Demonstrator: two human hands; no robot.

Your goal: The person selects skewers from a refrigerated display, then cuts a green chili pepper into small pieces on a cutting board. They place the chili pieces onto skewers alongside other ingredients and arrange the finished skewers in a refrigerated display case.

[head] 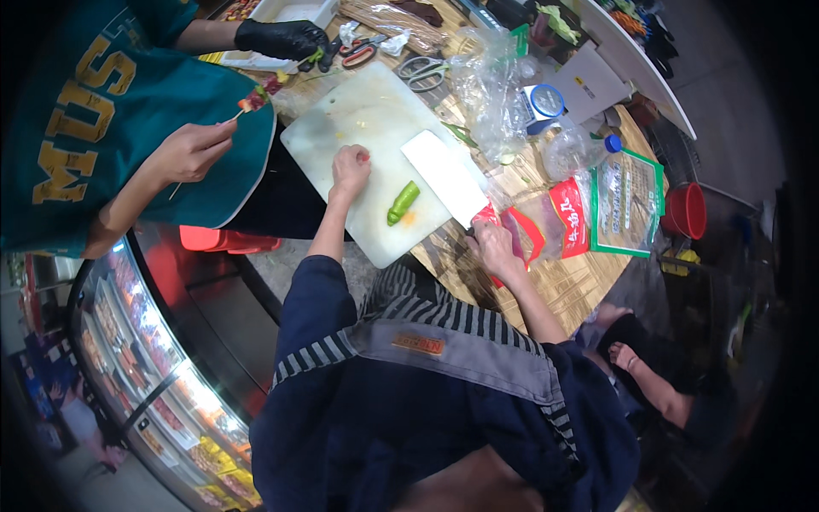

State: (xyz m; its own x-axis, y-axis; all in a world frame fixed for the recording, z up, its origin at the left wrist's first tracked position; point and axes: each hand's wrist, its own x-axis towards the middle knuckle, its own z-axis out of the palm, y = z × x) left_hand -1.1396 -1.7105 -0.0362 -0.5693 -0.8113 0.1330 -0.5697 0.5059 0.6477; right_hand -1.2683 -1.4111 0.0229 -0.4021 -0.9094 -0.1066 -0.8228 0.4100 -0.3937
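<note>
My left hand [351,169] is over the white cutting board [326,131], its fingers pinched around a small red piece [364,157] that is mostly hidden. My right hand [496,251] grips the dark handle of a broad cleaver [445,179] at the board's right edge. The cleaver's blade lies flat-looking over the board, pointing up and left. Between my hands, a cut green pepper [402,203] rests on the board beside a small orange stain. Whether the blade touches the board I cannot tell.
A co-worker at upper left holds a skewer of meat and vegetables [259,97]. Scissors [422,73], plastic bags [489,96], a plastic bottle [569,153], red meat packets [550,224] and a green-edged packet [627,201] surround the board. A red stool [221,239] stands below left.
</note>
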